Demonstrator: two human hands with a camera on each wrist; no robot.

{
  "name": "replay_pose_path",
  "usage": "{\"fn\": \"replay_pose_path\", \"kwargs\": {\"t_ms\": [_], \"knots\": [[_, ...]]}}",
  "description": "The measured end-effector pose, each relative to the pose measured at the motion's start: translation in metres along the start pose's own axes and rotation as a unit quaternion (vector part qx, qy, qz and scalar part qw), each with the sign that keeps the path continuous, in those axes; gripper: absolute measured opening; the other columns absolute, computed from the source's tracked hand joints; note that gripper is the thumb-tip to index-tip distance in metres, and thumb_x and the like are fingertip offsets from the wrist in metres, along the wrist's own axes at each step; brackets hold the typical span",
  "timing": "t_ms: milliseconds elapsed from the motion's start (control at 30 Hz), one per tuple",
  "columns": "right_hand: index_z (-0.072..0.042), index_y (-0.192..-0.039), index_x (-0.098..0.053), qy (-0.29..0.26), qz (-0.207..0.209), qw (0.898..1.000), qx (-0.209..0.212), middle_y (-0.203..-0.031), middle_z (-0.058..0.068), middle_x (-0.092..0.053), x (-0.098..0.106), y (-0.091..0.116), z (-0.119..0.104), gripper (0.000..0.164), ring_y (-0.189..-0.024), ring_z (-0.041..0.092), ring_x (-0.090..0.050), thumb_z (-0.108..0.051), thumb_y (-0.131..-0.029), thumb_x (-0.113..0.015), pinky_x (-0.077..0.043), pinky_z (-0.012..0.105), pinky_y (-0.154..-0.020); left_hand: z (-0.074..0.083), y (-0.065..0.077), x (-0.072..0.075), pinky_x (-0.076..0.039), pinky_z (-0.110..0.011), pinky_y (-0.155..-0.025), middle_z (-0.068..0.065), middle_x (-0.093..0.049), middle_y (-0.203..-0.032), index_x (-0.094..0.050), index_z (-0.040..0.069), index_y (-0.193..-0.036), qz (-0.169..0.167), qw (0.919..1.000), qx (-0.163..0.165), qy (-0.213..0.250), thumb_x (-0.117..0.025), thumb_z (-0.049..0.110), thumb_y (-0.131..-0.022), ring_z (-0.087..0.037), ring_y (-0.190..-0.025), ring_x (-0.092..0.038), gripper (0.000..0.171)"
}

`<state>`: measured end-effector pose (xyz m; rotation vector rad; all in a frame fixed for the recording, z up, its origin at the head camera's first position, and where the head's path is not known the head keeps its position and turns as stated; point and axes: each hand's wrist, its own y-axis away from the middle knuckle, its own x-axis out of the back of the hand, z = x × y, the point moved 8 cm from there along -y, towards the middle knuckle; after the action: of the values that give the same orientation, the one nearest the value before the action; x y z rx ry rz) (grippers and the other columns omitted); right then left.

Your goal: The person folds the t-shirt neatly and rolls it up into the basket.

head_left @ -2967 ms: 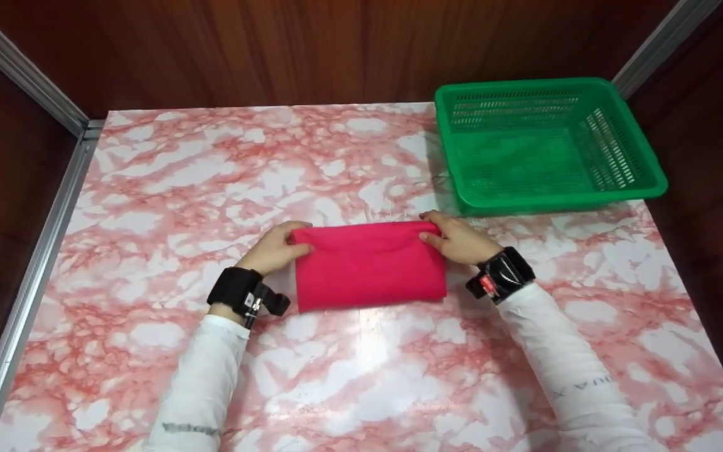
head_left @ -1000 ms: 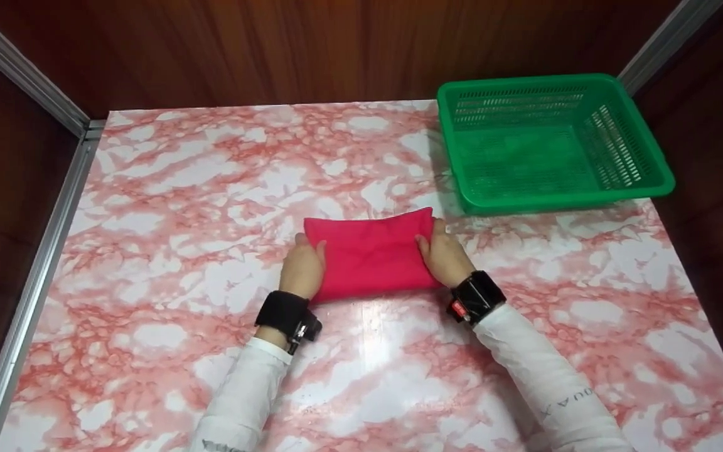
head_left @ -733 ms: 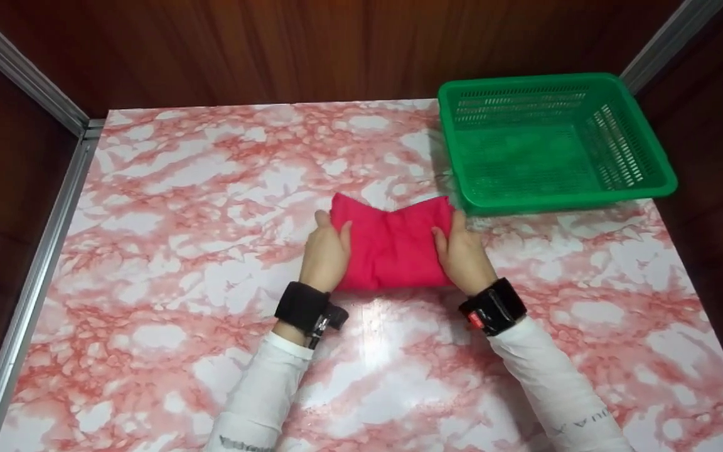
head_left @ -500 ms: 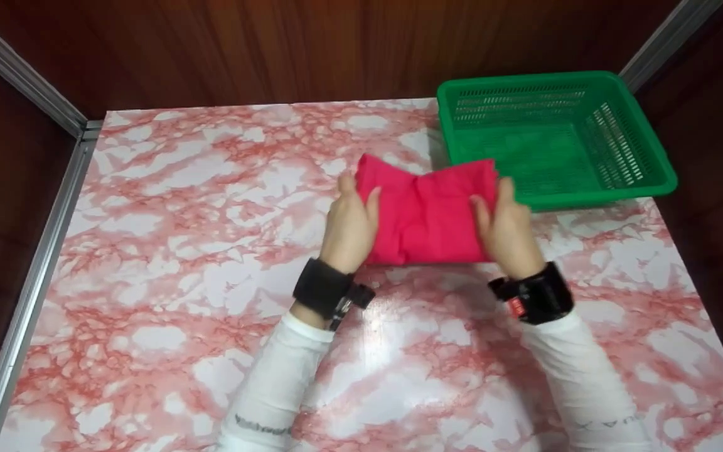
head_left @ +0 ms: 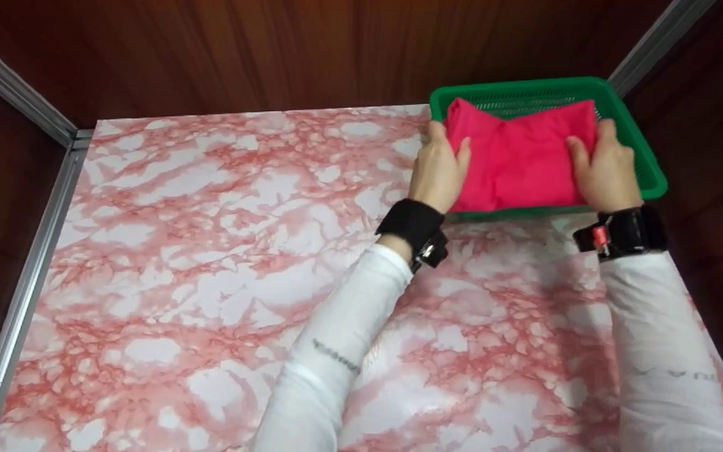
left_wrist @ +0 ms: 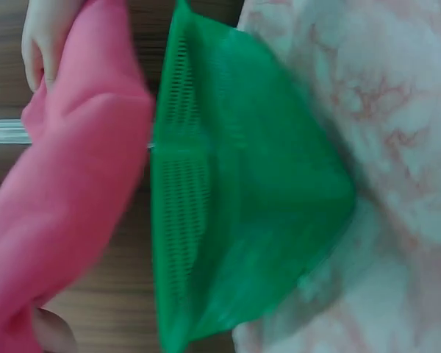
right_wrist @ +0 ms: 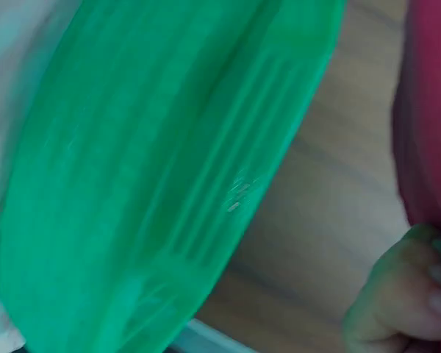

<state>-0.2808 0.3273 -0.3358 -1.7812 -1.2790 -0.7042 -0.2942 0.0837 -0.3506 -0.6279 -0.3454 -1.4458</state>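
A folded pink cloth point(head_left: 524, 163) hangs between both hands over the green basket point(head_left: 647, 169), its upper edge sagging in the middle. My left hand point(head_left: 440, 166) grips the cloth's left side, thumb on the near face. On the opposite side, my right hand point(head_left: 606, 166) holds it the same way. In the left wrist view the cloth point(left_wrist: 81, 169) is apart from the basket point(left_wrist: 257, 176), above its rim. The right wrist view shows curled fingers point(right_wrist: 411, 294) at the cloth's edge; the basket point(right_wrist: 132, 162) is blurred there. Most of the basket's inside is hidden behind the cloth.
The basket stands at the back right corner of a red-and-white marbled table point(head_left: 211, 251). A dark wooden panel point(head_left: 242, 56) rises along the back edge, with more panels at the sides. Metal rails point(head_left: 29, 282) run along the left side.
Both hands have lifted the folded cloth from the table's middle and carried it right and away, over the basket. Their grips have shifted along its sides. The basket has stayed put.
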Motion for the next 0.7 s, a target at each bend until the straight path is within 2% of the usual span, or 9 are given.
{"fn": "replay_pose_path", "kwargs": {"t_ms": [167, 300, 500, 700], "knots": [[0.003, -0.121, -0.039, 0.020, 0.013, 1.000, -0.010, -0.097, 0.041, -0.055, 0.008, -0.025, 0.034, 0.047, -0.097, 0.059, -0.052, -0.038, -0.099, -0.042, -0.037, 0.066, -0.076, 0.016, -0.014, -0.036, -0.050, -0.028, -0.057, -0.010, -0.069, -0.077, -0.039, 0.006, -0.114, 0.004, 0.9999, 0.010, -0.002, -0.051, 0.029, -0.097, -0.019, -0.073, -0.069, 0.031], [0.003, -0.122, -0.037, 0.037, 0.005, 0.999, -0.030, -0.099, 0.043, -0.055, 0.002, -0.036, 0.058, 0.049, -0.097, 0.059, -0.052, -0.040, -0.099, -0.040, -0.038, 0.066, -0.077, 0.024, -0.018, -0.063, -0.051, -0.029, -0.058, -0.009, -0.071, -0.080, -0.038, 0.009, -0.113, -0.005, 0.9996, 0.015, -0.022, -0.053, 0.031, -0.096, -0.019, -0.074, -0.069, 0.031], [0.004, -0.123, -0.034, 0.086, -0.020, 0.995, -0.054, -0.096, 0.045, -0.054, -0.011, -0.043, 0.084, 0.052, -0.092, 0.061, -0.052, -0.042, -0.100, -0.035, -0.040, 0.066, -0.073, 0.028, -0.024, -0.099, -0.050, -0.025, -0.058, -0.007, -0.069, -0.079, -0.034, 0.007, -0.117, -0.041, 0.9966, -0.024, -0.067, -0.050, 0.027, -0.098, -0.017, -0.070, -0.068, 0.032], [0.005, -0.124, -0.032, 0.129, -0.061, 0.988, -0.060, -0.099, 0.045, -0.054, -0.035, -0.050, 0.086, 0.049, -0.091, 0.061, -0.052, -0.038, -0.101, -0.033, -0.040, 0.068, -0.073, 0.022, -0.033, -0.118, -0.051, -0.026, -0.057, -0.005, -0.068, -0.078, -0.036, 0.005, -0.121, -0.052, 0.9887, -0.051, -0.131, -0.044, 0.019, -0.100, -0.017, -0.069, -0.067, 0.027]]}}
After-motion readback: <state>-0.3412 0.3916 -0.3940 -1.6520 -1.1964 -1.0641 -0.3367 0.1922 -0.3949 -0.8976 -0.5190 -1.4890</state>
